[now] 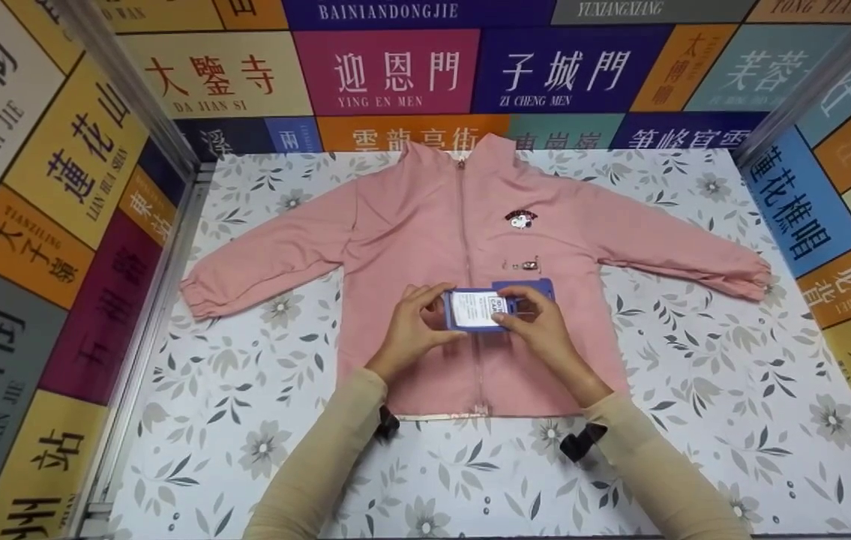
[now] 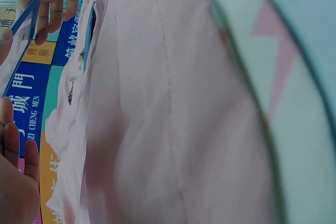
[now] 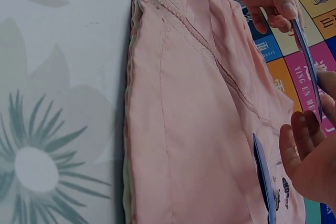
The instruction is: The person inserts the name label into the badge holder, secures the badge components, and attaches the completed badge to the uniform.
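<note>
Card (image 1: 462, 309) is held up off the jacket (image 1: 410, 232), in front of the lower part of the zip (image 1: 464, 232). Long axis runs left to right, crosswise to the zip. Large "CARD" print sits at the right end, its lettering turned sideways, so the headed end points toward the right hand (image 1: 541, 324). Both wrist views show the card nearly edge-on, its face tilted rather than flat to the cloth.

Left hand (image 1: 419, 324): thumb and fingers clamped on the card's left end, thumb along the near edge. Right hand: thumb and forefinger pinching the right end.

Blue piece (image 1: 526, 283) lies on the jacket just beyond the right hand, partly hidden by it; a small metal clip (image 1: 530, 265) rests slightly farther away, below the dog patch (image 1: 521, 219). Jacket is spread on the table (image 1: 702, 375), collar away from the person, both sleeves out.
</note>
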{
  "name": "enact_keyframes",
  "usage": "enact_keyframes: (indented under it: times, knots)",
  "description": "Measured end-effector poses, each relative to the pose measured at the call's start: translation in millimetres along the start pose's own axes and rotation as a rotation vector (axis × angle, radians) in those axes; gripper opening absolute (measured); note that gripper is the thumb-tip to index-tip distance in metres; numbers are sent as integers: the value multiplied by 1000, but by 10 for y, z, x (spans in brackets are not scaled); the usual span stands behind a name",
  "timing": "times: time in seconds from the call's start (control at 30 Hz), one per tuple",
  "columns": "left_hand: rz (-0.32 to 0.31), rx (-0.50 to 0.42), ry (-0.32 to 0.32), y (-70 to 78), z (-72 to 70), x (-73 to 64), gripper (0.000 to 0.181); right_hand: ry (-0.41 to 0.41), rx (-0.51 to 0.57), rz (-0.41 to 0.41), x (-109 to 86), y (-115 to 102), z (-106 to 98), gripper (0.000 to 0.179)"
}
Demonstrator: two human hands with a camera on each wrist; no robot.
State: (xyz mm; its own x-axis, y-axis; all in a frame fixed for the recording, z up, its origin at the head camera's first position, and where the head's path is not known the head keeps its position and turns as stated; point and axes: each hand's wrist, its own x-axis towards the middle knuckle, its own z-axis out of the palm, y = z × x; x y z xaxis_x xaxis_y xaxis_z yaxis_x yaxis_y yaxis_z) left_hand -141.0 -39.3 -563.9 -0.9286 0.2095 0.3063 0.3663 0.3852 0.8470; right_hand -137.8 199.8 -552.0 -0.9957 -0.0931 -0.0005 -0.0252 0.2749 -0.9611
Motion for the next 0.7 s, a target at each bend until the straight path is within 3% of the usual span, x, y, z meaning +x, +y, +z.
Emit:
enact_keyframes:
  times: [0.13,0.37,0.7]
  knots:
    - [-6,0,1,2,2,-3,77,15,7,-7,-9,-9,24,41]
    - [-18,16,3,-9,5,-7,77,22,19,19,-121,-318,49,39]
    - [-37,19,5,-16,8,-11,78,46,58,32,-133,-327,65,39]
